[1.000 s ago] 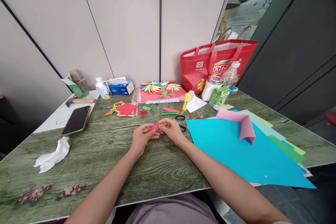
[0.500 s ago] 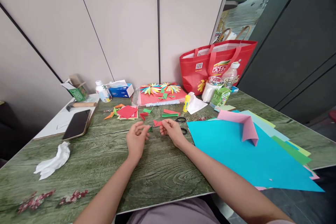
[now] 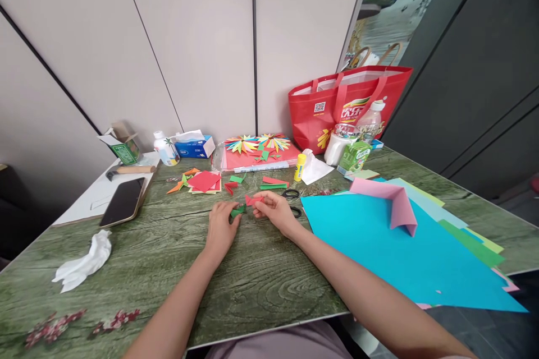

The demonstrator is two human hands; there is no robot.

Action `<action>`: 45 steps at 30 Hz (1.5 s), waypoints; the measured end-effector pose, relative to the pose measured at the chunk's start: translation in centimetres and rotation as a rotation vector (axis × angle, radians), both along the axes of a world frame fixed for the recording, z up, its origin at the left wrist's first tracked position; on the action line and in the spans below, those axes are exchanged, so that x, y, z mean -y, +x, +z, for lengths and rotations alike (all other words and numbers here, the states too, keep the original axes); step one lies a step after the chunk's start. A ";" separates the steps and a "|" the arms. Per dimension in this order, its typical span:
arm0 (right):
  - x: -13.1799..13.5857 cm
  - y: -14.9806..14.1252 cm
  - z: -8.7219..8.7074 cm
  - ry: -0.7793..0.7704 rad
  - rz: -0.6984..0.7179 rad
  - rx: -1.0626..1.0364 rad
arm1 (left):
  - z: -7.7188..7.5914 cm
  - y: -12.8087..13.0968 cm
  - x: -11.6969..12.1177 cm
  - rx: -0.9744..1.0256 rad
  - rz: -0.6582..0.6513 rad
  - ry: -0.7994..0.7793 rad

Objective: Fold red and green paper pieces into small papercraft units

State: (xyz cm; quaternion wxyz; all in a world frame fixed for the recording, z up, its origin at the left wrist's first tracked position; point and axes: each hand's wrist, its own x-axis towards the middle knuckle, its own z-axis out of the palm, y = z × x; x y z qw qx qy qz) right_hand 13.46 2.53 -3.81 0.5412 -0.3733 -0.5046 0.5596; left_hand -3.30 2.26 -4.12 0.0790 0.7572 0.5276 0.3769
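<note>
Between the fingertips of my right hand (image 3: 273, 211) is a small folded red paper piece (image 3: 252, 200), its pointed end towards the left. My left hand (image 3: 222, 228) pinches a small folded green paper piece (image 3: 238, 211) close to the tabletop. The two pieces nearly meet; I cannot tell whether they touch. Black-handled scissors (image 3: 296, 212) lie partly hidden behind my right hand. Just beyond my hands are a folded red scrap (image 3: 230, 187), a green scrap (image 3: 237, 179) and red and green paper strips (image 3: 273, 185).
Blue paper sheets (image 3: 370, 247) with a folded pink paper (image 3: 402, 210) spread at right. A yellow glue stick (image 3: 300, 168) stands behind the scissors. Red squares (image 3: 204, 180), a phone (image 3: 123, 202), a hammer (image 3: 135, 169) and a crumpled tissue (image 3: 84, 263) are at left. A red bag (image 3: 309, 123) stands behind.
Both hands were together on the red piece. My left hand let go of it, moved left and took hold of the green piece. My right hand kept the red piece.
</note>
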 end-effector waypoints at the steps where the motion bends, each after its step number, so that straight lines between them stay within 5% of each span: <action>1: 0.0 0.1 0.0 0.030 -0.015 0.041 | 0.1 0.0 0.1 -0.015 -0.005 -0.006; 6: 0.3 0.2 0.5 0.169 -0.176 0.251 | 0.5 0.1 0.2 -0.028 0.009 -0.041; 10: 0.3 0.2 0.6 0.191 -0.144 0.272 | 0.3 0.1 0.3 0.081 0.037 -0.059; 16: 0.1 0.3 0.4 0.087 -0.210 0.176 | 0.4 0.7 0.5 0.604 0.049 -0.175; 21: 0.2 0.1 0.0 -0.002 -0.123 0.086 | 1.8 1.5 1.1 0.894 -0.004 -0.262; 32: 0.7 0.1 0.6 0.157 -0.031 0.153 | 3.0 1.4 1.7 1.351 -0.281 -0.948; 39: 0.9 -0.2 0.5 0.056 0.037 0.042 | 2.5 1.4 1.8 1.196 -0.353 -0.955; 45: 0.8 -0.2 0.5 -0.002 -0.021 -0.013 | 2.1 1.6 1.7 0.589 -0.230 -0.372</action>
